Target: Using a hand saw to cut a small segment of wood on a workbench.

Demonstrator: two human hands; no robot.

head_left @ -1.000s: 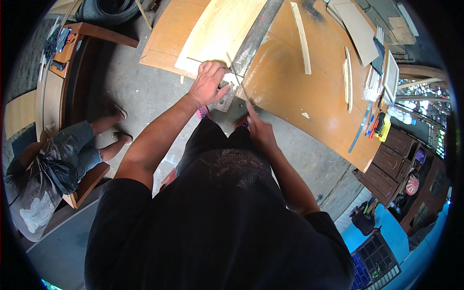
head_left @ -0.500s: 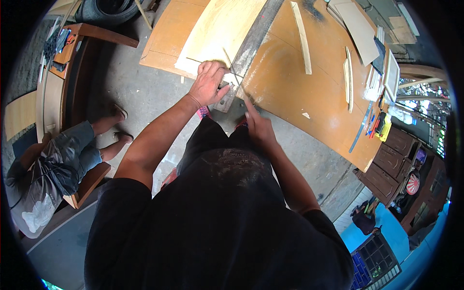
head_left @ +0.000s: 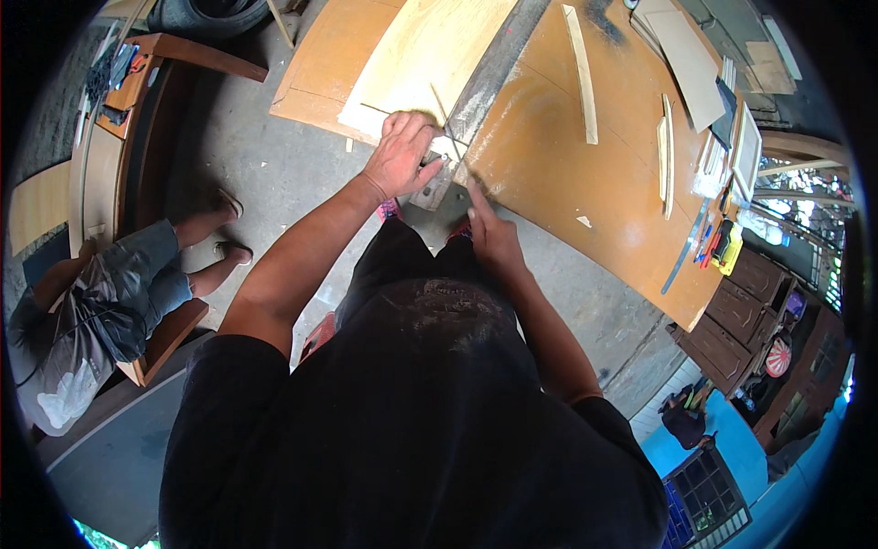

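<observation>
My left hand lies on the near end of a pale plywood board, fingers over its edge area and thumb held apart. A dark straight line crosses the board beside these fingers. My right hand is closed just in front of the table corner, its index finger pointing forward. It holds a thin-bladed tool that looks like a handsaw; the blade appears nearly edge-on over the board's end, and its handle is mostly hidden by the hand. Pale sawdust lies around the blade.
An orange-brown tabletop extends to the right, bearing narrow wood strips, a blue ruler-like strip and a yellow-handled tool. Another person sits at left beside brown furniture. Tires are at the back.
The surroundings have shifted slightly right in the picture. My left hand stays on the board. My right hand and the blade have moved only a little.
</observation>
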